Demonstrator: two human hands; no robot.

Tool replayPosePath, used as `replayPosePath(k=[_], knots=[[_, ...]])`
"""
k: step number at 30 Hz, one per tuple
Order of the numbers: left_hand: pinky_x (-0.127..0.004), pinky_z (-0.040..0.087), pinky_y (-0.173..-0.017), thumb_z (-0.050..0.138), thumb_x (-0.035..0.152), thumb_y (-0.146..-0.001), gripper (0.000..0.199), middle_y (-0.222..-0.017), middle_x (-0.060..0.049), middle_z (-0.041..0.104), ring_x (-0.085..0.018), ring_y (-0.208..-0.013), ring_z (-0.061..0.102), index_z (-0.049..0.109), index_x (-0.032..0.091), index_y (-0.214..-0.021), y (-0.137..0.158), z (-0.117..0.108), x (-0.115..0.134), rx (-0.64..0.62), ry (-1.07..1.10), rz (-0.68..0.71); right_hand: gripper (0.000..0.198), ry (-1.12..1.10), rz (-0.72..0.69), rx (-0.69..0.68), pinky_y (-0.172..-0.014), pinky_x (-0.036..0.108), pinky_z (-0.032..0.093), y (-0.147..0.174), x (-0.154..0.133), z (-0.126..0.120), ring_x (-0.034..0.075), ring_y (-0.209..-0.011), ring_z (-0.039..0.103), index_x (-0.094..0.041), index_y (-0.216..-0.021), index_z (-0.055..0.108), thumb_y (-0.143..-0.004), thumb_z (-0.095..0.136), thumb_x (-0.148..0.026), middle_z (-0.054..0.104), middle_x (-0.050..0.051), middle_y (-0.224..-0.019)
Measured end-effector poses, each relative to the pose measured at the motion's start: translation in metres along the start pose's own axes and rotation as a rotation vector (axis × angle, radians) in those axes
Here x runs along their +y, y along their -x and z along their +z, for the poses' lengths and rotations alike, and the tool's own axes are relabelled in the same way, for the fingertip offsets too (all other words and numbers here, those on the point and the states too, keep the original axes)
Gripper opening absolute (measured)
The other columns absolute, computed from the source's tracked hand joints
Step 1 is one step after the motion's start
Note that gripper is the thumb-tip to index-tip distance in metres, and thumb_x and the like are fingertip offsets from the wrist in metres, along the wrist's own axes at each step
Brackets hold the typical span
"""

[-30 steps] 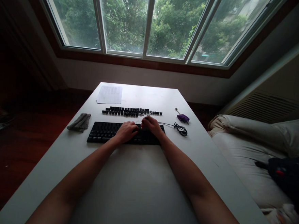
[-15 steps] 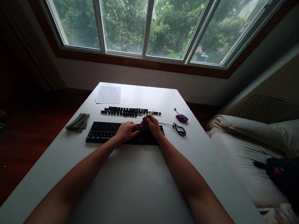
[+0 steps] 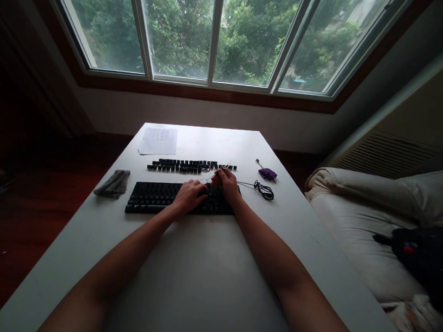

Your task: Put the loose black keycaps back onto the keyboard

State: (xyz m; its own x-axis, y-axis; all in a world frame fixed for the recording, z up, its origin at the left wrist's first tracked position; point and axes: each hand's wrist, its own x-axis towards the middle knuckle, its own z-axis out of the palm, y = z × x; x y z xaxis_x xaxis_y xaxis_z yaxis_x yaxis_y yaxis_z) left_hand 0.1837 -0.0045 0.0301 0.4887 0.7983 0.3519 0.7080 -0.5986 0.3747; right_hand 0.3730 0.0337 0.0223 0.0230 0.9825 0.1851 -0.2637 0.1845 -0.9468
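1. First thing: the black keyboard [image 3: 153, 196] sits on the table [image 3: 198, 280], so use that. Left fingers [image 3: 196, 185] are loosely curled over its middle; can't tell if they've got hold of anything. I'd lean them on the board so it doesn't skate.

2. Right fingers [image 3: 221, 174] are closed in a pinch above the right half of the keyboard, with a thin pale wire tool [image 3: 229, 163] poking out past them. Looks like a puller, too small to be sure. If so, hook both sides evenly and lift straight up, no twisting.

3. If there's a cap in that pinch (can't tell, too tiny), don't squeeze hard, they ping off.

4. Those loose black keycaps [image 3: 175, 168], or what look like keycaps, are in rows just beyond the keyboard's far edge. Keep them in order, and watch your right knuckles, they're close to that end of the rows.

5. The coiled cable [image 3: 264, 191] is off the keyboard's right end. Don't snag it with your wrist.

6. Gray cloth [image 3: 114, 184] is off the keyboard's left end, out of the way. I'd leave it there.
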Motion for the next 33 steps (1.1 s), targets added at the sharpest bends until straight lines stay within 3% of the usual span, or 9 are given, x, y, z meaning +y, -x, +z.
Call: replayPosePath(k=[8,12,16,20,26,33], knots=[[-0.040,0.046,-0.092,0.064,0.031,-0.091,0.026,-0.109,-0.007,0.070,-0.025,-0.099,0.062,0.068,0.023,-0.115,0.004,-0.009,-0.002,0.099,0.207,-0.057,0.038,-0.019,0.023,0.045,-0.055,0.027,0.052,0.000,-0.004,0.000,0.015,-0.057,0.062,-0.021,-0.088,0.060,-0.082,0.066,-0.058,0.067,0.001,-0.072],[-0.033,0.050,-0.083,0.054,0.035,-0.096,0.033,-0.103,-0.005,0.071,-0.018,-0.086,0.065,0.066,0.024,-0.125,0.002,-0.013,-0.008,0.169,0.557,-0.198,0.036,0.046,-0.009,0.042,-0.052,0.025,0.047,0.001,-0.006,0.000,0.013,-0.054,0.057,-0.021,-0.087,0.060,-0.083,0.064,-0.057,0.063,-0.001,-0.066],[-0.025,0.049,-0.069,0.053,0.045,-0.095,0.035,-0.100,-0.005,0.068,-0.013,-0.075,0.064,0.069,0.021,-0.115,0.000,-0.017,-0.010,0.156,0.963,-0.324,0.031,0.183,-0.091,-0.025,-0.049,0.025,0.039,0.002,-0.008,0.000,0.011,-0.048,0.047,-0.022,-0.086,0.061,-0.088,0.060,-0.052,0.052,-0.005,-0.055],[-0.022,0.050,-0.063,0.059,0.050,-0.091,0.038,-0.097,-0.005,0.067,-0.009,-0.066,0.063,0.066,0.019,-0.112,0.000,-0.017,-0.011,0.159,1.201,-0.447,0.031,0.282,-0.126,-0.080,-0.053,0.026,0.041,0.005,-0.009,0.004,0.013,-0.051,0.051,-0.022,-0.089,0.060,-0.089,0.058,-0.053,0.053,-0.004,-0.059],[-0.019,0.045,-0.052,0.062,0.051,-0.089,0.040,-0.092,-0.006,0.072,-0.007,-0.054,0.058,0.062,0.016,-0.110,0.001,-0.011,-0.017,0.155,1.304,-0.498,0.028,0.416,-0.208,-0.091,-0.059,0.026,0.042,0.009,-0.011,0.010,0.014,-0.060,0.052,-0.022,-0.086,0.059,-0.091,0.056,-0.049,0.055,-0.002,-0.066],[-0.020,0.044,-0.051,0.061,0.051,-0.090,0.040,-0.090,-0.007,0.074,-0.008,-0.053,0.057,0.061,0.015,-0.107,0.000,-0.014,-0.014,0.152,1.263,-0.467,0.023,0.471,-0.258,-0.155,-0.062,0.027,0.042,0.013,-0.016,0.015,0.014,-0.061,0.052,-0.023,-0.091,0.057,-0.095,0.050,-0.045,0.058,-0.001,-0.070]])
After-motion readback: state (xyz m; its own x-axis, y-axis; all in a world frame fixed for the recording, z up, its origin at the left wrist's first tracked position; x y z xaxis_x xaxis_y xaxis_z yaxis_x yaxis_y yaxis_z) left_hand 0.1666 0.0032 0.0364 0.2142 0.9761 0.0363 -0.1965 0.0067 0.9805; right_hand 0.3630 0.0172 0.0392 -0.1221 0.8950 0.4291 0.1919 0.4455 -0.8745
